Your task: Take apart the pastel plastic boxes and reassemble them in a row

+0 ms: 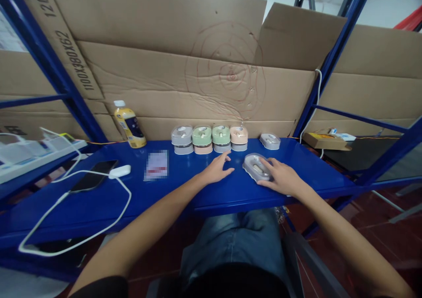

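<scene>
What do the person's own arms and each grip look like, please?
The left grip and right grip wear no gloves. The left arm has a black sleeve at the picture's bottom edge and is bare beyond it; the right arm is bare as far as it shows. Neither arm bears a watch.

Workshop: blue bench [227,192], cardboard backing [154,78]

Four stacks of boxes [202,135] stand in a row at the back of the table [237,192], before the cardboard [148,78]. A single box [270,141] lies to their right. Nearer the front, another box [253,168] lies between the left hand [217,169] and the right hand [281,175], touching the right. Left of the stacks stands a bottle [130,126]; farther left, a phone [94,177].
</scene>
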The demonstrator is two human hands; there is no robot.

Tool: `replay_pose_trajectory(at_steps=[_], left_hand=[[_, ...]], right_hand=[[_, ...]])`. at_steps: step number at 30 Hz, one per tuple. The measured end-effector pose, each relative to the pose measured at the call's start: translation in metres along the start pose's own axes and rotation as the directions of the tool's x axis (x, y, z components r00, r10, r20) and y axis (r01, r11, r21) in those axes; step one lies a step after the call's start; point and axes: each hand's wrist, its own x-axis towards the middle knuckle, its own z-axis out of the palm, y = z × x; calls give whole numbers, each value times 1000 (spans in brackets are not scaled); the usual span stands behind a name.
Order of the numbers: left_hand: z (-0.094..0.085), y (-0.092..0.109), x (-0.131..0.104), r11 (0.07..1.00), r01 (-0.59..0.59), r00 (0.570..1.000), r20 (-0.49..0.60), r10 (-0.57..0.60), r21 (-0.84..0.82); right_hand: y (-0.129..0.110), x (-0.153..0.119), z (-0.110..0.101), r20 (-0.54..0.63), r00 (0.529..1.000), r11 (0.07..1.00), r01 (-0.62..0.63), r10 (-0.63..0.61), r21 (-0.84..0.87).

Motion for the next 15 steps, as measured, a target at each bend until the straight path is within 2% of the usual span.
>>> replay_pose_trajectory(at_steps=[2, 5, 10, 15], left_hand=[[1, 1, 0, 1000, -7, 1000, 3, 7, 23], [-1, 3, 0, 1000, -16, 1000, 0, 16, 22], [-4, 4, -1, 1000, -12, 1000, 7, 12, 28], [-4, 5, -1, 999, -8, 1000, 19, 7, 39]], right_hand=[[11, 0, -4, 37, 988, 981, -144, 150, -133], [31, 25, -4, 75, 959, 939, -249, 273, -239], [54, 88, 7, 98, 947, 936, -282, 307, -209], [49, 119, 12, -23, 934, 922, -354, 355, -156]])
